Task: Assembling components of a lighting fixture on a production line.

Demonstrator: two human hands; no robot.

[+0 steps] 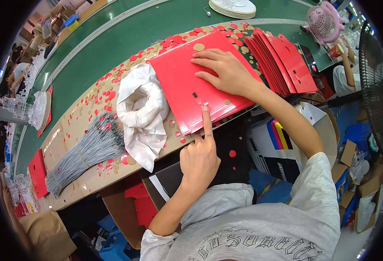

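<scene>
While the right hand lies flat on a stack of red sheets, the left hand's forefinger presses a punched hole; finished sheets fan beyond, grey cords wait leftward.

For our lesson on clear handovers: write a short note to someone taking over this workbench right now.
Left hand: index finger pressing a punched spot near the front edge of the red card stack.
Right hand: flat on top of the stack, steadying it.
Nearby: white cloth left of it, grey wire bundle further left, second fanned red stack on the right.
Done: many punched dots litter the bench.
Left: cannot tell how many cards remain.
</scene>
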